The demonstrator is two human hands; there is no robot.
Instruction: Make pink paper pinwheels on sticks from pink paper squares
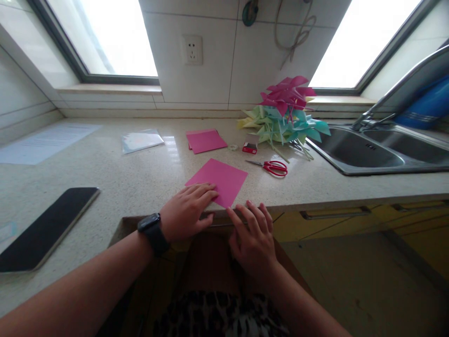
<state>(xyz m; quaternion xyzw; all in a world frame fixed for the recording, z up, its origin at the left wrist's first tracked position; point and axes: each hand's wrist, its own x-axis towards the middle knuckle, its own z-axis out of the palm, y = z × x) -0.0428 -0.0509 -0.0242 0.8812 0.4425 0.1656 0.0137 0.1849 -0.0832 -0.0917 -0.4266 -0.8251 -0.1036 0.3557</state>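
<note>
Forearms (91,281) foremost: left hand (187,209) flat on a pink sheet (228,180), seemingly uncut; right hand (254,236) half-curled, empty, near its corner; stacked sheets (207,142) look unworked (pinwheels (282,119) behind appear finished).

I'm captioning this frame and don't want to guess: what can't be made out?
In the head view:
Part of the pink sheet: hidden under the left hand.
Print on far-left paper: too small, blurred.
Label on the red box: too small.
Blue object: cut off by right edge.
</note>
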